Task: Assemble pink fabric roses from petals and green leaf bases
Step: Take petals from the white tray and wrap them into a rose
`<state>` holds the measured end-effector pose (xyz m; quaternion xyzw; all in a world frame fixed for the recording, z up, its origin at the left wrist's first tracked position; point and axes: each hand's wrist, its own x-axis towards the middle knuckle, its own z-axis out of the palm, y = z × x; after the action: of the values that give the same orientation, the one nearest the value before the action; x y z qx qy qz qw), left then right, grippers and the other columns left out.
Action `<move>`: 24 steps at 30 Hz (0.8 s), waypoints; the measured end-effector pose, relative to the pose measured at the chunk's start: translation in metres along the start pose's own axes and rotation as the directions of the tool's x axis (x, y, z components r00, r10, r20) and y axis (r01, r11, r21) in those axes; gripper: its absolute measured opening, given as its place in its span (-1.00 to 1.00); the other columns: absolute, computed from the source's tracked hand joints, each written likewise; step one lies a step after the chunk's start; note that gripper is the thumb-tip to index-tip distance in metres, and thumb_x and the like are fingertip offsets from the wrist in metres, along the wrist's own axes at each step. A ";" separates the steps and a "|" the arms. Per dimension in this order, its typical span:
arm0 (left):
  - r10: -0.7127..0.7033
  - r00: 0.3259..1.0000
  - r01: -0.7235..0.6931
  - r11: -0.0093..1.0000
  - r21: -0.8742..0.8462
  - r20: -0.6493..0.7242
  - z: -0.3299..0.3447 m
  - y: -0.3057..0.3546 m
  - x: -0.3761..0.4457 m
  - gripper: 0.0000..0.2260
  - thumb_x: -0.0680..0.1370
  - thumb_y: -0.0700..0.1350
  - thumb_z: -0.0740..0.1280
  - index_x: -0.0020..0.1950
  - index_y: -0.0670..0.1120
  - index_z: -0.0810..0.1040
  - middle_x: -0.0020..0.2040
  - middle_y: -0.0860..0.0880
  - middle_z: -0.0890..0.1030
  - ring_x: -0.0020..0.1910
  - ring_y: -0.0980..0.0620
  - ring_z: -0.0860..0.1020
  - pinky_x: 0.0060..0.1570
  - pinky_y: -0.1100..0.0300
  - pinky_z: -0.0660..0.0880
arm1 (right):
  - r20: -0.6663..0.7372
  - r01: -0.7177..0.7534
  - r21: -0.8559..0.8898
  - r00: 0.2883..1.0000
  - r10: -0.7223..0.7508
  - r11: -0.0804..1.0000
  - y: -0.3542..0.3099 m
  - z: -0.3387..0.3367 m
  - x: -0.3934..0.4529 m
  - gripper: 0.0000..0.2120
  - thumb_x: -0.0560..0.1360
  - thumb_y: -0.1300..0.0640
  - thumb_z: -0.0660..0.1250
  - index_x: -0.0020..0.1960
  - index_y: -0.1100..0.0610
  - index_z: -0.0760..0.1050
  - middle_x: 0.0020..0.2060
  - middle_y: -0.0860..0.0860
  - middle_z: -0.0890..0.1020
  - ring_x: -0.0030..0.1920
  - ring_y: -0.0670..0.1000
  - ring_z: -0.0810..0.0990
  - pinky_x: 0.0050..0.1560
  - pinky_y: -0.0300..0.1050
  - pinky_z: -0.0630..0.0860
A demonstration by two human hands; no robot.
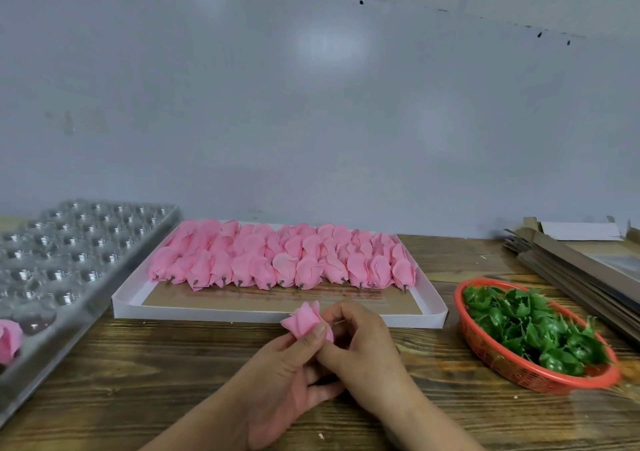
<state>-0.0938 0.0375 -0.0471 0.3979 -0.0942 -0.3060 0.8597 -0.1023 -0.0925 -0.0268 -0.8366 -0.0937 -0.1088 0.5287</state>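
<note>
Two hands: both on one pink rose head (304, 321), held low and central above the table, just in front of the white tray.
Left hand (277, 381): fingers curled under the bud, thumb pressed on its lower petals; firm pinch, bud tilted up and to the left.
Right hand (360, 343): fingers curled in at the base end of the bud; a thin pin or wire (337, 322) shows just above the knuckles. Cannot tell whether the fingertips hold the stem or only steady it.
Step, my read: petals gathered; green base not yet on.
Do it well: keep the left pinch low on the petals so the wrap doesn't spring open; keep the stem end exposed and straight for the leaf base to thread on; don't crush the tip.
Leaf bases (533, 333): heaped in the red mesh basket (491, 357), to the right, near the right hand, none picked up.
Petal stock (277, 260): rows of pink buds with stems pointing forward, filling the back half of the white tray (263, 314).
Output tray: clear blister tray (69, 253) on the left, cavities mostly unfilled; one finished-looking pink rose (10, 340) at its near edge.
Surface: dark wood-grain table (138, 381); a small white scrap lies near the left wrist.
Right rear: stack of flat cardboard (571, 270).
Room: plain pale grey wall close behind, soft glare patches, a few dark marks high up.
</note>
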 end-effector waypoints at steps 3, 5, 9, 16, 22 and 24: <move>0.006 1.000 -0.006 1.000 0.011 0.004 0.000 0.000 0.000 -0.56 0.52 -0.08 0.28 0.37 -0.21 0.42 0.28 -0.13 0.57 0.27 -0.13 0.54 0.23 -0.14 0.48 | 0.000 0.003 0.091 1.000 -0.003 0.996 -0.001 0.000 0.000 -0.87 0.31 0.13 0.47 -0.18 0.09 0.56 -0.28 0.07 0.65 -0.27 -0.03 0.58 -0.17 -0.04 0.53; 0.001 1.000 -0.002 1.000 0.013 0.011 0.000 0.000 0.000 -0.55 0.51 -0.04 0.32 0.36 -0.20 0.42 0.28 -0.14 0.57 0.27 -0.12 0.53 0.26 -0.14 0.46 | 0.021 -0.017 0.191 1.000 0.013 0.981 -0.001 0.001 0.000 -0.86 0.27 0.11 0.46 -0.21 0.12 0.58 -0.36 0.05 0.63 -0.31 -0.05 0.56 -0.25 -0.10 0.51; 0.009 0.999 -0.009 1.000 0.010 0.047 -0.001 0.001 -0.001 -0.28 0.32 0.05 0.56 0.38 -0.17 0.40 0.32 -0.19 0.52 0.31 -0.16 0.49 0.31 -0.17 0.40 | 0.076 -0.057 0.312 0.996 0.035 0.948 -0.001 0.002 -0.001 -0.87 0.26 0.11 0.45 -0.19 0.09 0.62 -0.42 0.06 0.58 -0.35 -0.03 0.51 -0.30 -0.12 0.45; -0.005 0.999 0.003 0.999 0.044 0.037 0.002 0.001 -0.001 -0.36 0.37 0.08 0.43 0.38 -0.15 0.42 0.31 -0.16 0.54 0.30 -0.12 0.51 0.31 -0.15 0.40 | 0.032 0.016 0.318 0.999 -0.028 0.948 -0.007 0.002 -0.002 -0.87 0.28 0.10 0.44 -0.16 0.06 0.63 -0.27 0.20 0.65 -0.29 0.04 0.56 -0.23 0.02 0.54; 0.008 1.000 -0.009 1.000 0.030 0.028 0.004 0.003 -0.002 -0.27 0.33 0.13 0.50 0.38 -0.21 0.39 0.29 -0.22 0.54 0.29 -0.15 0.52 0.22 -0.09 0.49 | 0.054 -0.054 0.422 0.998 0.035 0.905 -0.006 0.005 -0.003 -0.85 0.29 0.12 0.44 -0.19 0.16 0.62 -0.34 0.30 0.61 -0.32 0.08 0.55 -0.27 -0.03 0.47; 0.027 0.998 -0.027 1.000 0.000 0.050 0.002 0.004 -0.003 -0.18 0.27 0.11 0.58 0.38 -0.25 0.37 0.30 -0.28 0.52 0.30 -0.19 0.50 0.21 -0.12 0.48 | 0.115 -0.089 0.495 0.993 0.037 0.865 -0.007 0.005 -0.003 -0.85 0.30 0.15 0.45 -0.18 0.20 0.63 -0.36 0.19 0.63 -0.33 0.06 0.57 -0.28 -0.10 0.49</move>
<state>-0.0956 0.0396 -0.0426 0.3892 -0.1211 -0.3041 0.8610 -0.1069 -0.0855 -0.0241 -0.6787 -0.1180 -0.0211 0.7246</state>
